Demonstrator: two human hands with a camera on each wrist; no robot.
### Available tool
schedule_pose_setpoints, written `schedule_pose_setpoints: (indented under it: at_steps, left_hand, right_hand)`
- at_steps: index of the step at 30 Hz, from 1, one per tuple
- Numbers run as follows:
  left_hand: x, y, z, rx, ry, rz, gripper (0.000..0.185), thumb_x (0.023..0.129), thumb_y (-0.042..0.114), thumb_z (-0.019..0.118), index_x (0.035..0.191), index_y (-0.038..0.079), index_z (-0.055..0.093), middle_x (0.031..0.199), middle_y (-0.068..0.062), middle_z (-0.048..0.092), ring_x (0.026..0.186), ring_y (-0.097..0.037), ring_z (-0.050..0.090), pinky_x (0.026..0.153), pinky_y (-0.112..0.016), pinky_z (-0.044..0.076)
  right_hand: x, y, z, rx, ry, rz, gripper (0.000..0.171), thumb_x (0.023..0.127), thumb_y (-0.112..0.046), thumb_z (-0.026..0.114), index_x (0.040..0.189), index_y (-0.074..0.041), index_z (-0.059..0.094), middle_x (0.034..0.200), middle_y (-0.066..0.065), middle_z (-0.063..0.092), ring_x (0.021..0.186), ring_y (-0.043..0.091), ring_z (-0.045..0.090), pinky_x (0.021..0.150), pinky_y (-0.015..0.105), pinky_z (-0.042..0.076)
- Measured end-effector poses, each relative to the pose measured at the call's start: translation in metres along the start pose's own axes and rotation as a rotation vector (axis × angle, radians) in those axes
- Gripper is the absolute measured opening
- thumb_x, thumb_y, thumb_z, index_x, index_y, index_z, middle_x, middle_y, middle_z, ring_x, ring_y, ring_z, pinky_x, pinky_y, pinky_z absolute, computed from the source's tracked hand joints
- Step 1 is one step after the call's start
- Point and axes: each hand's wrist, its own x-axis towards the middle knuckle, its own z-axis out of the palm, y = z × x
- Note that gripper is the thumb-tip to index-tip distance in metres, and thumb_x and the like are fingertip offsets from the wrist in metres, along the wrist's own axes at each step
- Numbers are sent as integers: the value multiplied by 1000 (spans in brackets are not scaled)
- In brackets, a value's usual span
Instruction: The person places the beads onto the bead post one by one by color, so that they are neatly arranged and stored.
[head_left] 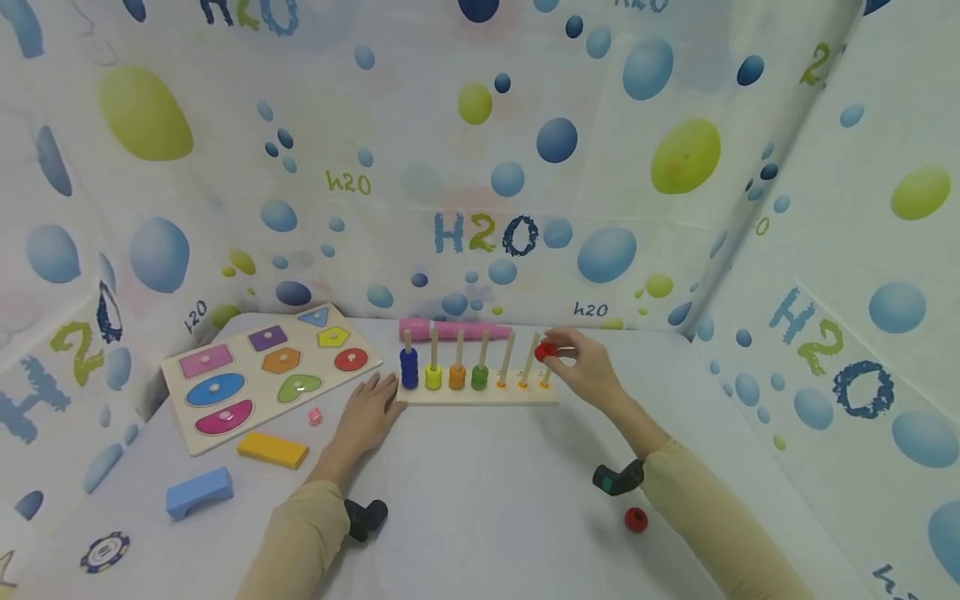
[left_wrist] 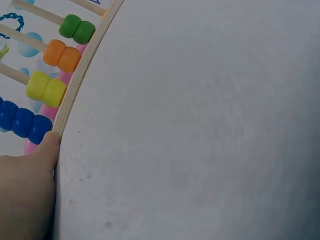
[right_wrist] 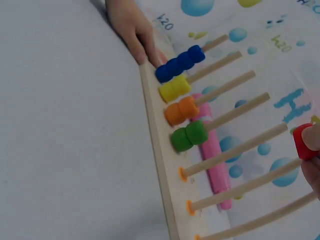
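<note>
A wooden peg counter with a pale base [head_left: 480, 398] stands across the table, seven upright pegs along it. Blue beads [head_left: 408, 368], yellow beads [head_left: 433, 377], orange beads [head_left: 457, 377] and green beads [head_left: 479, 377] sit on the four left pegs; the three right pegs are bare. My right hand [head_left: 587, 367] pinches a red bead [right_wrist: 302, 141] between thumb and fingers, close to the upper ends of the two rightmost pegs. At the base's left end my left hand [head_left: 369, 412] rests, fingers extended, its thumb [left_wrist: 48, 145] touching the wooden edge.
Another red bead [head_left: 636, 520] lies by the right forearm. Behind the counter is a pink stick-like object [head_left: 457, 330]. To the left are a shape puzzle board [head_left: 258, 354], a pink die [head_left: 315, 416], a yellow block [head_left: 272, 449], a blue block [head_left: 199, 492] and a poker chip [head_left: 105, 552].
</note>
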Motion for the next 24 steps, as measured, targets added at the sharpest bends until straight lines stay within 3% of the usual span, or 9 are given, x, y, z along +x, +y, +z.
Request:
schedule_pose_setpoints:
  at_steps: [10, 24]
  left_hand:
    - [0, 3, 0, 4, 1, 8, 59, 97, 35, 52, 142, 0, 40, 147, -15, 37, 139, -37, 20, 115, -51, 12]
    - [-3, 2, -2, -6, 8, 3, 58, 97, 35, 51, 142, 0, 39, 147, -15, 37, 140, -37, 19, 115, -51, 11]
  right_hand:
    - [38, -10, 25, -58, -2, 41, 37, 84, 1, 68, 120, -1, 57, 109, 12, 65, 100, 21, 62, 86, 29, 54]
    - [50, -12, 35, -74, -54, 71, 37, 85, 1, 67, 120, -1, 56, 108, 12, 66, 95, 21, 65, 85, 29, 55]
